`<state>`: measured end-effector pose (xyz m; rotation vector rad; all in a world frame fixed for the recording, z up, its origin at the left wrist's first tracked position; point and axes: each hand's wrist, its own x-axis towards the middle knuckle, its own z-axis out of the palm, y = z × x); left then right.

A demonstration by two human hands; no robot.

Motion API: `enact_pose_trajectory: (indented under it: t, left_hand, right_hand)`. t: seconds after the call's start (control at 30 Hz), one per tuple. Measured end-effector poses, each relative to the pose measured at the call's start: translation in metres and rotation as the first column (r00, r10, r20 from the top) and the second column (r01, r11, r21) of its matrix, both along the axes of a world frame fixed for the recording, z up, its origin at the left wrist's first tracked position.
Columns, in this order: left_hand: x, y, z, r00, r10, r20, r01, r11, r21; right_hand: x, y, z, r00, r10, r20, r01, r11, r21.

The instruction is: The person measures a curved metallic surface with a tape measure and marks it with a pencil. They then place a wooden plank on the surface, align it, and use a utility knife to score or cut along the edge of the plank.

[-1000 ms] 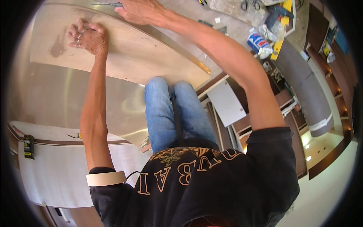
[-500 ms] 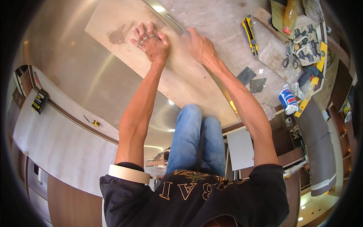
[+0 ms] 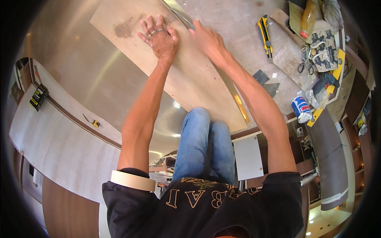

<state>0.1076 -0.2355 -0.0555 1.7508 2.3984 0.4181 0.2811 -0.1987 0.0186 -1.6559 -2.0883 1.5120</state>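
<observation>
My left hand lies flat on a pale wooden board, fingers spread and rings on them. The board slants from the far left to above my knees and has a brown stain beside my fingertips. At the board's right edge, my right hand is closed, its fingers smeared by motion. A thin metal tool sticks out from it along that edge, toward the far side. The grip end is hidden in the hand, so its exact kind does not show. A shiny strip runs beneath the board's right edge.
Right of the board lie a yellow utility knife, scissors, dark flat pieces, a blue-and-white can, a power drill and a yellow level. On the left, a tape measure rests on a curved pale panel.
My right hand has slid a little farther away along the board's edge with the metal tool. The left hand stays pressed on the board. The whole view has shifted slightly.
</observation>
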Motion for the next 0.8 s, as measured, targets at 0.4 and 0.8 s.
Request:
enact_pose_trajectory:
  t: [0.4,0.8]
  left_hand:
    - [0.0,-0.004,0.003,1.0,0.013,-0.026,-0.013,1.0,-0.009]
    - [0.008,0.005,0.013,0.999,0.011,-0.045,-0.009,0.999,0.039]
  right_hand:
    - [0.135,-0.189,0.039,0.954,-0.065,0.291,0.134,0.965,-0.224]
    - [-0.014,0.015,-0.017,0.988,0.082,0.129,-0.086,0.996,0.026]
